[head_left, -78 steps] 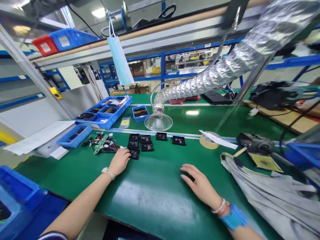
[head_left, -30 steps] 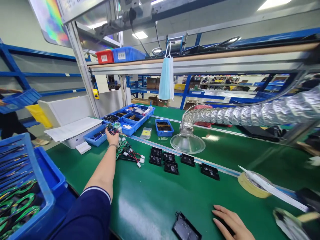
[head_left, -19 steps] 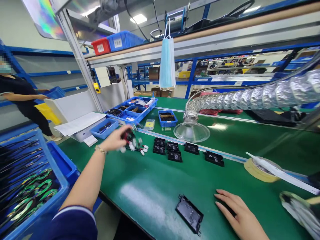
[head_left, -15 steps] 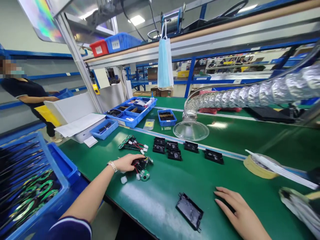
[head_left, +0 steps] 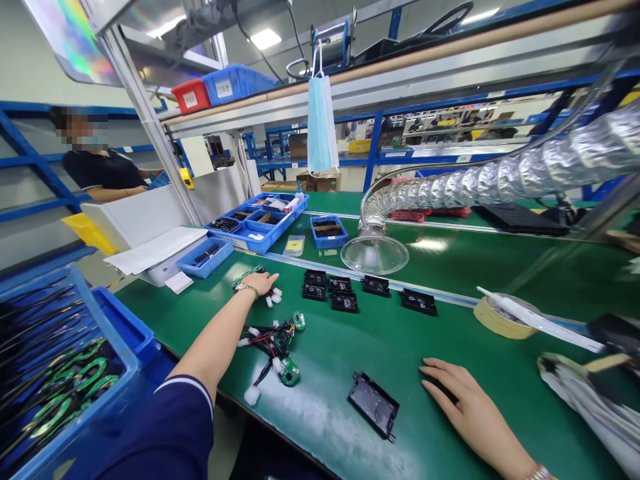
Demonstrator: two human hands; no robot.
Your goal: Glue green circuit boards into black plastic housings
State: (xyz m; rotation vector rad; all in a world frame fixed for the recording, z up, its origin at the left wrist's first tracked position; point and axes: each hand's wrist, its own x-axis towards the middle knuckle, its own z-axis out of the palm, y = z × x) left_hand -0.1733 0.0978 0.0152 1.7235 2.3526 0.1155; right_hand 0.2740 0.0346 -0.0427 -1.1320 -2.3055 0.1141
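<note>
My left hand (head_left: 261,282) reaches over a far bundle of green circuit boards with wires (head_left: 247,272), its visible fingers stretched out and the rest hidden below the palm. White connectors (head_left: 274,297) stick out beside it. Nearer to me lies a second wired bundle, with a round green circuit board (head_left: 289,372) and black and red wires. My right hand (head_left: 463,400) rests on the green bench with its fingers apart, holding nothing. To its left lies an open black plastic housing (head_left: 374,404). Several similar black housings (head_left: 345,302) stand in a loose row farther back.
A clear fume hood (head_left: 375,255) on a foil duct hangs over the bench. Blue parts bins (head_left: 263,243) stand at the back left, a blue crate of cables (head_left: 125,353) at left. A tape roll (head_left: 505,320) lies at right. A person (head_left: 105,170) stands beyond the left partition.
My left hand has let go of the nearer wired bundle and moved away from me to the far one. My right hand stays beside the housing. The view has shifted slightly.
</note>
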